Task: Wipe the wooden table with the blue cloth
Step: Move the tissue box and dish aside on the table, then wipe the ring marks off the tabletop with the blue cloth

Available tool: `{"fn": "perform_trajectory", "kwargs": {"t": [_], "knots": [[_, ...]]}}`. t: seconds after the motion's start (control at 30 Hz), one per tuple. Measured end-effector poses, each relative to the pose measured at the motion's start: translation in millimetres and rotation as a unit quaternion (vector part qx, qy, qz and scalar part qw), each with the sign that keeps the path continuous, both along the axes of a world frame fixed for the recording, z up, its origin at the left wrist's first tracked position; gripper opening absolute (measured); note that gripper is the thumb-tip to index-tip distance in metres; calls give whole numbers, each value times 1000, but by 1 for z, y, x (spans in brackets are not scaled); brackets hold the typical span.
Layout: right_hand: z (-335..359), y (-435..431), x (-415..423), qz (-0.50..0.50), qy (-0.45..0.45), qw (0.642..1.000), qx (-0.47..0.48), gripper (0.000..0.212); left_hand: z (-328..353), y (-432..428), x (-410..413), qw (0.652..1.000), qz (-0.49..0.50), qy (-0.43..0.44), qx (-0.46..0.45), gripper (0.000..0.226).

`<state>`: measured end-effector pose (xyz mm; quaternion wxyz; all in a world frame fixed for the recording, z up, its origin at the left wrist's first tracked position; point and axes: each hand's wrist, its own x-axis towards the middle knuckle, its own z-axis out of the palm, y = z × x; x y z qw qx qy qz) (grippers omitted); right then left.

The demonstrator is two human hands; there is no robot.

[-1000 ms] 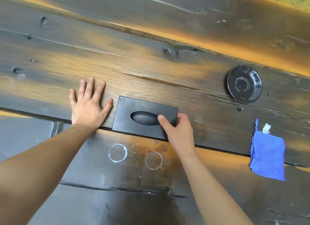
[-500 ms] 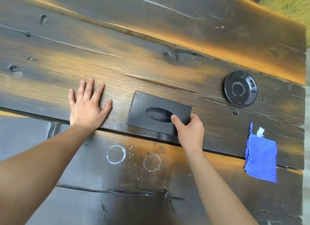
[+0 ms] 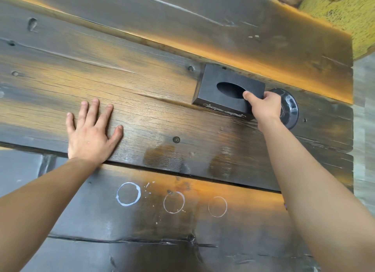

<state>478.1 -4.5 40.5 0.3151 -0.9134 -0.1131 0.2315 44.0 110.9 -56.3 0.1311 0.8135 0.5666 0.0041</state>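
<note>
Your left hand [image 3: 91, 133] lay spread flat near the wooden table [image 3: 142, 68]'s near edge, apparently as a brace, while three white rings [image 3: 128, 193] marked the plank beside it. Your right hand [image 3: 263, 105] gripped a black tissue box [image 3: 223, 87] toward the far right corner, touching a dark saucer [image 3: 290, 109], seemingly clearing space; the blue cloth was out of view.

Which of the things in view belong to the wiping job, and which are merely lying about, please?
Job: wooden table; white ring marks to wipe; left hand pressed flat; right hand gripping the black tissue box. The blue cloth is hidden.

Lying about: black saucer.
</note>
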Motion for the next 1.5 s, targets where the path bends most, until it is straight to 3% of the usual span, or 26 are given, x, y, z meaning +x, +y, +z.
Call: {"fn": "perform_trajectory", "kwargs": {"t": [0.27,0.4,0.63,0.87,1.03,1.2,1.37,1.5], "knots": [[-17,7,20,-15,15,1000,16,36,-1,0,0,1000,0,6,-2,70],[-21,3,12,-3,-77,997,-24,72,1,0,1,1000,0,12,-8,70],[-15,-82,-26,9,-178,984,9,45,3,0,2,1000,-7,3,-5,67],[-35,-237,-20,27,-239,956,-170,47,12,-29,-27,991,7,-133,21,47],[-38,-301,6,15,-163,943,-289,59,30,-130,-81,984,39,-170,29,42],[-54,-315,22,39,-61,943,-326,70,40,-250,-105,995,-25,-91,-41,57],[-67,-326,18,39,-125,943,-306,68,23,-311,-75,997,-4,-11,-71,81],[-78,-330,13,25,-195,942,-272,60,14,-317,-66,999,14,20,-31,84]]}}
